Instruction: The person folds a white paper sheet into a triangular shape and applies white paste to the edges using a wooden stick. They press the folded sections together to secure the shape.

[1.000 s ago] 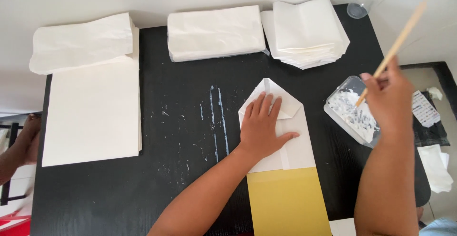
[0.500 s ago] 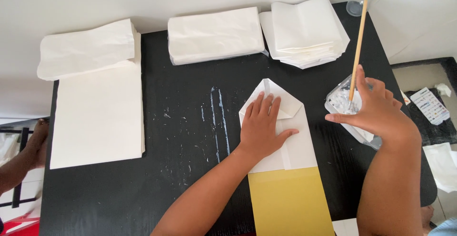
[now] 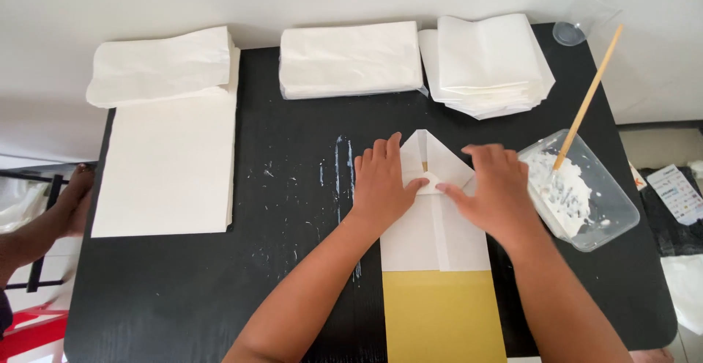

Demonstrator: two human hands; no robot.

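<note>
While its long axis runs away from the person, the white paper bag [image 3: 432, 231] points its folded tip at the far stacks, mid-counter [image 3: 293, 290]. Left hand [image 3: 382, 184] and right hand [image 3: 498, 191] press flat, fingers spread; the right has left the stick [image 3: 586, 103] in the paste tub [image 3: 586, 187].

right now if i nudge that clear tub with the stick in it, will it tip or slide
The clear tub looks thin and light, so it would probably slide on the black table. The long stick leans far past its rim, so a knock there might tilt it. The white paste may add some weight.
</note>
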